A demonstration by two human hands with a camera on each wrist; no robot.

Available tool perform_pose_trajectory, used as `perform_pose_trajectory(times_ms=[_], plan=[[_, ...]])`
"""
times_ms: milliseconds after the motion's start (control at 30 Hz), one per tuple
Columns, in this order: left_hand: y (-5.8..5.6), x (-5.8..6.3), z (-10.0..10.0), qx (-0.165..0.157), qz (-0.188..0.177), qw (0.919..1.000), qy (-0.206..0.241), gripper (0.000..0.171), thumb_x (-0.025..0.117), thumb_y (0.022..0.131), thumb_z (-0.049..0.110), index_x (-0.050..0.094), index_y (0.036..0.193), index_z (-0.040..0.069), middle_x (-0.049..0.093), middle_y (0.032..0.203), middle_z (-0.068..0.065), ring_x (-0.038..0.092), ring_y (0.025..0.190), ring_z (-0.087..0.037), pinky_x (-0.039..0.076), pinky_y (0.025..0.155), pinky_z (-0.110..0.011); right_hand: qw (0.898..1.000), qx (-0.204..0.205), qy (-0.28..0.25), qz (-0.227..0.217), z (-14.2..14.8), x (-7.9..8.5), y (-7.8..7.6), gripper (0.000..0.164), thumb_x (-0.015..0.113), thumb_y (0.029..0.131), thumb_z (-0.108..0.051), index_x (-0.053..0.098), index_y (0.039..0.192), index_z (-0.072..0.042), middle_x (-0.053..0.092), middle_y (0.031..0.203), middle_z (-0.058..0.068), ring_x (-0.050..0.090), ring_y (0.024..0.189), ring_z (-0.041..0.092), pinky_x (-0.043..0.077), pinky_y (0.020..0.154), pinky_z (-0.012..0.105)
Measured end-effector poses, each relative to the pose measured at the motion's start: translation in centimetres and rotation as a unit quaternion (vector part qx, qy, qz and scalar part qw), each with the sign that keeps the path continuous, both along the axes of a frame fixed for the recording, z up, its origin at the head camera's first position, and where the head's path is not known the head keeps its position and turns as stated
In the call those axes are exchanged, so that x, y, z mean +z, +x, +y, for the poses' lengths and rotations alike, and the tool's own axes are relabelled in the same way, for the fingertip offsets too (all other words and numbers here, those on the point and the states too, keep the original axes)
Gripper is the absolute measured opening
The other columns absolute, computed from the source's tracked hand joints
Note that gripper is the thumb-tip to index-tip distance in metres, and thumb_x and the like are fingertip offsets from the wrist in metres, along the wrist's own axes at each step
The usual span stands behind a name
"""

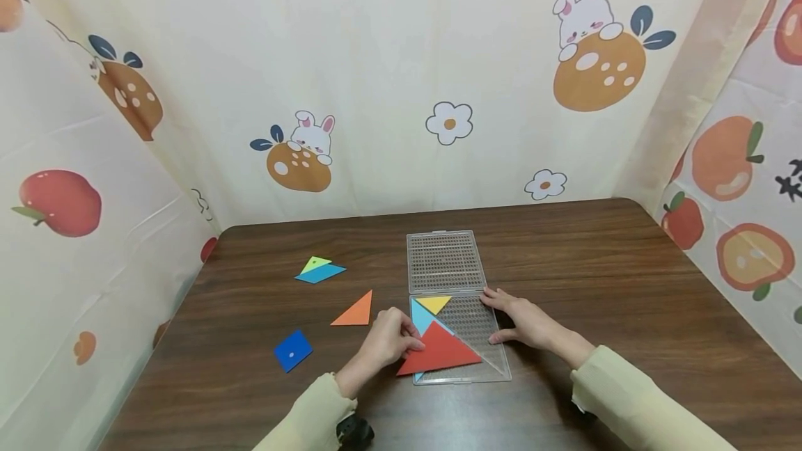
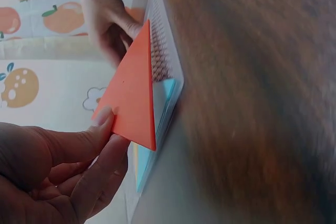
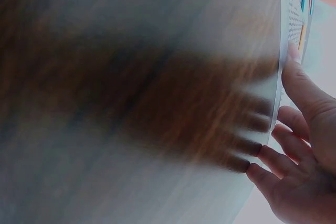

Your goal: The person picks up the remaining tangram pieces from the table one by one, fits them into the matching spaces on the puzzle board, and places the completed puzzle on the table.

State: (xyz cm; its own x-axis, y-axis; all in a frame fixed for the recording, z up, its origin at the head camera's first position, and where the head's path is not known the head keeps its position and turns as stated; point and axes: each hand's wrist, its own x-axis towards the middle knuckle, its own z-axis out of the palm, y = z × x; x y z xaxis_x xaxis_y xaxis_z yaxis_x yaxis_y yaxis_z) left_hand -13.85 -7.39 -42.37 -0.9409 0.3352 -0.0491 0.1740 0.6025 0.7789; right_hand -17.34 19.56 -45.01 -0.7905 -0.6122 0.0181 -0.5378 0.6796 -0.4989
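Observation:
My left hand [image 1: 388,339] pinches a large red triangle [image 1: 441,350] by one corner, thumb on top, as the left wrist view shows. The triangle is tilted over the near half of an unfolded clear plastic case [image 1: 481,319]. Inside that half lie a light blue triangle [image 1: 420,315], partly covered by the red one, and a small yellow triangle [image 1: 435,303]. Along the case's right edge, my right hand [image 1: 523,319] rests with its fingers spread and relaxed. In the right wrist view, its fingertips [image 3: 254,169] touch the tabletop and the thumb is at the case edge.
On the brown wooden table [image 1: 564,249], left of the case, lie an orange triangle [image 1: 356,310], a dark blue square [image 1: 292,351], a blue parallelogram [image 1: 319,273] and a lime triangle [image 1: 315,264] touching it. The case's patterned lid [image 1: 445,262] lies flat behind. Printed curtains surround the table.

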Motion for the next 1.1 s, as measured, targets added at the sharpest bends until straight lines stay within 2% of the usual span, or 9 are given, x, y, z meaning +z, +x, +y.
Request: perform_pose_trajectory(times_ms=[200, 467, 733, 1100], plan=[[0.1, -0.2, 0.7, 0.001, -0.011, 0.9999, -0.011, 0.010, 0.075, 0.067, 0.002, 0.066, 0.062, 0.001, 0.056, 0.051, 0.001, 0.051, 0.039, -0.009, 0.043, 0.040, -0.021, 1.000, -0.002, 0.000, -0.002, 0.0, 0.0, 0.0, 0.072, 0.072, 0.070, -0.028, 0.043, 0.126, 0.008, 0.034, 0.133, 0.025, 0.032, 0.119, 0.044, 0.031, 0.091, 0.052], [0.3, -0.4, 1.5, -0.015, -0.012, 0.9998, 0.004, 0.012, 0.075, 0.066, 0.002, 0.065, 0.059, 0.001, 0.055, 0.048, 0.000, 0.052, 0.038, -0.013, 0.042, 0.039, -0.022, 1.000, -0.009, 0.003, -0.012, 0.0, 0.0, -0.1, 0.072, 0.071, 0.071, -0.031, 0.044, 0.126, 0.006, 0.035, 0.134, 0.023, 0.031, 0.121, 0.042, 0.031, 0.092, 0.052], [0.4, -0.7, 2.1, -0.017, -0.020, 0.9996, -0.002, 0.013, 0.076, 0.065, 0.002, 0.065, 0.059, 0.002, 0.055, 0.048, 0.002, 0.051, 0.038, -0.010, 0.042, 0.039, -0.021, 1.000, -0.005, 0.001, -0.013, -0.1, 0.1, 0.0, 0.072, 0.071, 0.071, -0.029, 0.043, 0.126, 0.007, 0.035, 0.134, 0.024, 0.030, 0.121, 0.043, 0.031, 0.091, 0.053], [0.4, -1.0, 2.6, -0.024, -0.002, 0.9997, -0.008, 0.014, 0.077, 0.065, 0.003, 0.065, 0.058, 0.003, 0.055, 0.046, 0.003, 0.051, 0.037, -0.009, 0.040, 0.037, -0.020, 1.000, -0.008, 0.002, -0.017, 0.0, 0.2, 0.0, 0.072, 0.071, 0.071, -0.030, 0.043, 0.126, 0.007, 0.035, 0.134, 0.024, 0.030, 0.121, 0.043, 0.031, 0.091, 0.053]])
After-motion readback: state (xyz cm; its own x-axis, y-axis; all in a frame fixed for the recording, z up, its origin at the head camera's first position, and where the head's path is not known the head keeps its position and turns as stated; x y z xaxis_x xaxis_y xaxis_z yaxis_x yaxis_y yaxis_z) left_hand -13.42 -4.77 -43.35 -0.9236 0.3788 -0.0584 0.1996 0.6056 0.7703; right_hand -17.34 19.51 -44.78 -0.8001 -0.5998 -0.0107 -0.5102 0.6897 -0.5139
